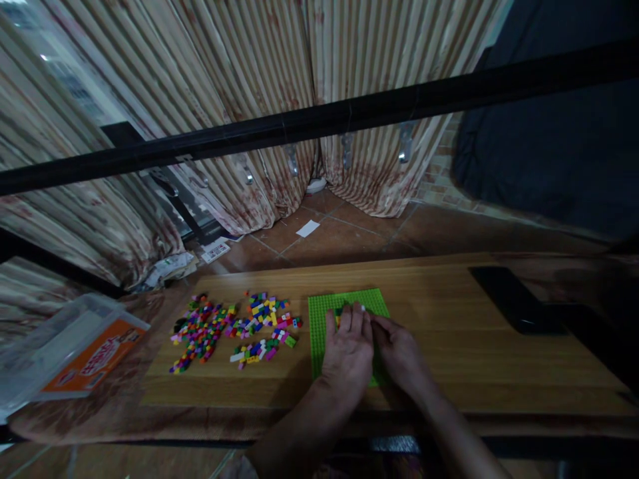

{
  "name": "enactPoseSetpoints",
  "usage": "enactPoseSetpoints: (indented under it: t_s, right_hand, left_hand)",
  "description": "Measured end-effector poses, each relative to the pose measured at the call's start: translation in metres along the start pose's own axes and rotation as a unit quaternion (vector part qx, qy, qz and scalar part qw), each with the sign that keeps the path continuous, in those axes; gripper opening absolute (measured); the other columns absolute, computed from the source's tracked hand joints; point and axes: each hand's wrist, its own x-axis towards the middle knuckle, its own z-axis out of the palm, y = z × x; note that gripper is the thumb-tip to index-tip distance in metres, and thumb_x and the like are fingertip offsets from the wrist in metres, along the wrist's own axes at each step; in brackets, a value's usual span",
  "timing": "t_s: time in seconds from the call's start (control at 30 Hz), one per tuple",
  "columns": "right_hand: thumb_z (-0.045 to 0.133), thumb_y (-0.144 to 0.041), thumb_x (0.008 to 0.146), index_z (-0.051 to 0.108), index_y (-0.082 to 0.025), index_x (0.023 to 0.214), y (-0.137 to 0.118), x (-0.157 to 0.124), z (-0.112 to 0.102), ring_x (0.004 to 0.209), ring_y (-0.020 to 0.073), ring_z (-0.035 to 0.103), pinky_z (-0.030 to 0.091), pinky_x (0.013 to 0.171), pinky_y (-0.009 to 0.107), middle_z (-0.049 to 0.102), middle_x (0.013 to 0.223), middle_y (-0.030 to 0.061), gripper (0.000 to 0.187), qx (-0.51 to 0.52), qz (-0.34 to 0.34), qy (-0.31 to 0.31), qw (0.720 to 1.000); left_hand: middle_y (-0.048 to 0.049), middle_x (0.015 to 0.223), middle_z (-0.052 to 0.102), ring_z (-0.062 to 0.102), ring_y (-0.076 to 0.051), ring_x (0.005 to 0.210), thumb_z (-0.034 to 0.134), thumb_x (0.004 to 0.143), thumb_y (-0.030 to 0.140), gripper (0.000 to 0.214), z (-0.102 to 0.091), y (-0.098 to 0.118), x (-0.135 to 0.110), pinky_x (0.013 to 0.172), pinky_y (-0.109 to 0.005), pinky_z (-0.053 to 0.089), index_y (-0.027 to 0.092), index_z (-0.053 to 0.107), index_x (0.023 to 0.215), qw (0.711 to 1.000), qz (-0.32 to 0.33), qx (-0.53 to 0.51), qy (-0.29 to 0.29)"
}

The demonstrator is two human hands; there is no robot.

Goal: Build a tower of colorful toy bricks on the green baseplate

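Observation:
A green studded baseplate [318, 346] lies on the wooden board in front of me. My left hand [349, 349] rests over its middle, fingers stretched forward and lying flat on a few small bricks that it mostly hides. A bit of white [363, 308], perhaps a brick, shows by its fingertips. From the right, my right hand [402, 349] reaches over the plate's edge, its fingers pinched together beside the left hand. Whatever sits between those fingertips is too small and hidden to make out. Loose colourful toy bricks [207, 329] lie in scattered heaps to the left.
The wooden board [439, 299] carries a black phone-like slab [516, 299] at the right. A clear plastic box [74, 352] with an orange label stands at the left. A dark bar [319, 123] crosses in front of curtains [259, 73]. Papers [308, 228] lie on the tiled floor.

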Motion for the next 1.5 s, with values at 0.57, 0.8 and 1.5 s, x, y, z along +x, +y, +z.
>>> enactPoseSetpoints:
  t_s: [0.57, 0.8, 1.5]
  right_hand:
    - [0.043, -0.045, 0.083, 0.067, -0.018, 0.106, 0.042, -0.049, -0.030, 0.099, 0.0257, 0.067, 0.050, 0.091, 0.043, 0.071, 0.108, 0.0112, 0.043, -0.052, 0.012, 0.035, 0.998]
    - [0.047, -0.043, 0.081, 0.068, -0.020, 0.102, 0.058, -0.055, -0.035, 0.098, 0.0245, 0.067, 0.052, 0.089, 0.041, 0.070, 0.108, 0.0105, 0.038, -0.084, -0.022, 0.044, 0.995]
    - [0.039, -0.037, 0.089, 0.050, -0.010, 0.128, 0.040, -0.048, 0.014, 0.111, 0.0316, 0.050, 0.043, 0.095, 0.048, 0.058, 0.117, 0.0185, 0.049, -0.222, -0.136, 0.082, 0.962]
  left_hand:
    - [-0.0128, 0.144, 0.044, 0.042, -0.026, 0.131, 0.038, 0.078, 0.001, 0.068, 0.007, -0.017, -0.063, 0.107, -0.047, 0.040, 0.015, 0.034, 0.144, 0.968, -0.171, -0.169, 0.077]
    - [-0.0131, 0.140, 0.049, 0.046, -0.024, 0.129, 0.037, 0.089, 0.016, 0.052, 0.037, -0.017, -0.117, 0.107, -0.043, 0.040, 0.015, 0.040, 0.141, 0.940, -0.188, -0.274, 0.080]
    - [-0.0141, 0.141, 0.048, 0.039, -0.027, 0.133, 0.052, 0.082, 0.029, 0.070, 0.035, 0.006, -0.058, 0.115, -0.055, 0.022, 0.013, 0.029, 0.145, 0.943, -0.157, -0.290, 0.046]
